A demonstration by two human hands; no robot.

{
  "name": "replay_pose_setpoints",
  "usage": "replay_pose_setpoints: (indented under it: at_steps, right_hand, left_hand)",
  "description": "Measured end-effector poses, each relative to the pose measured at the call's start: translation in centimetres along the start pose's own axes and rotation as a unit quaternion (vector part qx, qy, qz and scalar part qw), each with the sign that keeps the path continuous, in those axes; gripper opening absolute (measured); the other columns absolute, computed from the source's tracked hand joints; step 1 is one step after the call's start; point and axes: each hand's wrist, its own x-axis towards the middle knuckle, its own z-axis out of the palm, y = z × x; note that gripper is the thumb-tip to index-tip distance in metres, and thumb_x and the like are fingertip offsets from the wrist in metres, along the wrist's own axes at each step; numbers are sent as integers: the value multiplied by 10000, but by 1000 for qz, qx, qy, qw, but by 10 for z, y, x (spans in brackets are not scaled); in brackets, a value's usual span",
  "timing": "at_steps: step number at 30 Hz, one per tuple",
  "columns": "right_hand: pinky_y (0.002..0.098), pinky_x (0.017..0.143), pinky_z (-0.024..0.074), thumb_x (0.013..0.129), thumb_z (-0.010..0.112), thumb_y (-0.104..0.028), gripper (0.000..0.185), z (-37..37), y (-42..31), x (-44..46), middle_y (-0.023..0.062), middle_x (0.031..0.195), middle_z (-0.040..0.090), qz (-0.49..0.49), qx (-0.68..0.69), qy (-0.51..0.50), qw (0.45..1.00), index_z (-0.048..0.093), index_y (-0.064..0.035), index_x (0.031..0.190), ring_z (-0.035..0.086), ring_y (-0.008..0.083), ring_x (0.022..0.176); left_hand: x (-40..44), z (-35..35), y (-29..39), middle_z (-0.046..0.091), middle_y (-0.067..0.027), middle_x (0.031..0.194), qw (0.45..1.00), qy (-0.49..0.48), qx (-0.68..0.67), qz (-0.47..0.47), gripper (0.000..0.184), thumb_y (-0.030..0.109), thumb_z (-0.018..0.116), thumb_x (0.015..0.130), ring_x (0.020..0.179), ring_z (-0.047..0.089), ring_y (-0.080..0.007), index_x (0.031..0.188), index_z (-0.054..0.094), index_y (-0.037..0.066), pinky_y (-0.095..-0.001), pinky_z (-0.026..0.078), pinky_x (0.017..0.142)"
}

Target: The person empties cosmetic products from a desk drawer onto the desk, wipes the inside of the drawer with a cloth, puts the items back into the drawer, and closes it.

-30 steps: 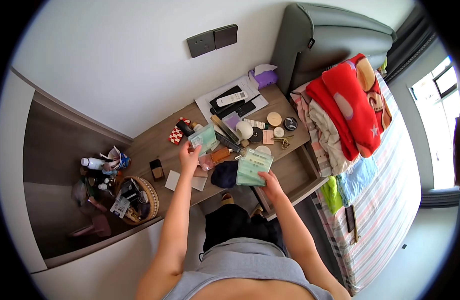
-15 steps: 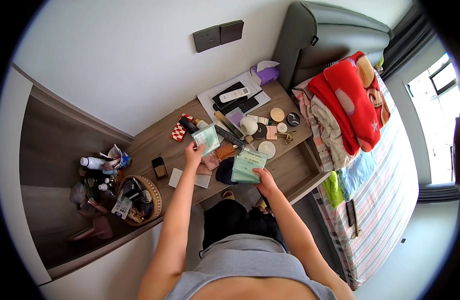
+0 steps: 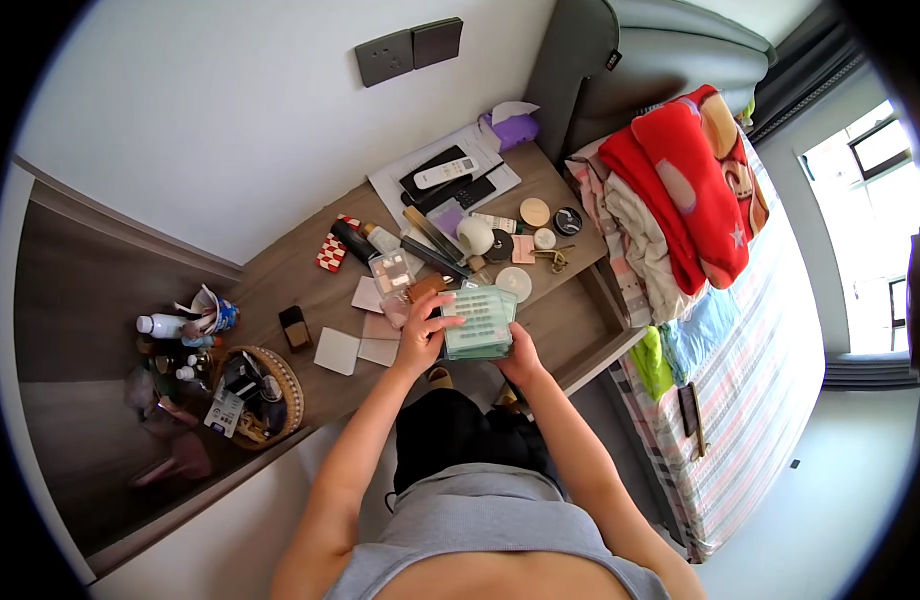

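In front of my body, over the front edge of the desk, my two hands hold a stack of flat, pale green, see-through false eyelash cases (image 3: 477, 322). Rows of small dark tufts show through the top case. My left hand (image 3: 418, 338) grips the stack's left side, with fingers lying over its top. From the right, my right hand (image 3: 522, 355) clasps the lower right corner. Just behind the stack lie a brown leather-like item (image 3: 427, 288) and a clear makeup palette (image 3: 391, 270), partly covered by other items.
Cosmetics, a remote control (image 3: 446, 172) and a white cup-like item (image 3: 474, 237) crowd the wooden desk (image 3: 320, 270). An open drawer (image 3: 580, 300) juts out at right. A wicker basket (image 3: 298, 395) with small items stands at left. Beside the desk is a bed with a red blanket (image 3: 670, 160).
My left hand has moved right and down, bringing its green case onto the stack in my right hand. The palette behind is now uncovered. The view has shifted slightly.
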Motion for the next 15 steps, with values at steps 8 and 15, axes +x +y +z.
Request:
replay_pose_setpoints:
  at_steps: [8, 15]
  right_hand:
    - [352, 893, 423, 753, 578, -73, 543, -30, -25, -24, 104, 1148, 534, -18, -163, 3, 987, 380, -35, 1258, 523, 231, 1058]
    - [327, 878, 430, 678, 612, 50, 629, -60, -67, -25, 78, 1140, 531, -30, -296, -96, 950, 377, -41, 1253, 524, 212, 1049]
  left_hand:
    - [-22, 73, 24, 460, -119, 1247, 994, -64, -59, -68, 322, -88, 566, 694, 1181, 420, -308, 878, 691, 145, -344, 337, 983]
    - [-51, 134, 16, 440, -152, 1255, 909, 34, -254, -327, 870, 115, 791, 621, 1143, 462, -249, 1309, 262, 54, -363, 394, 925]
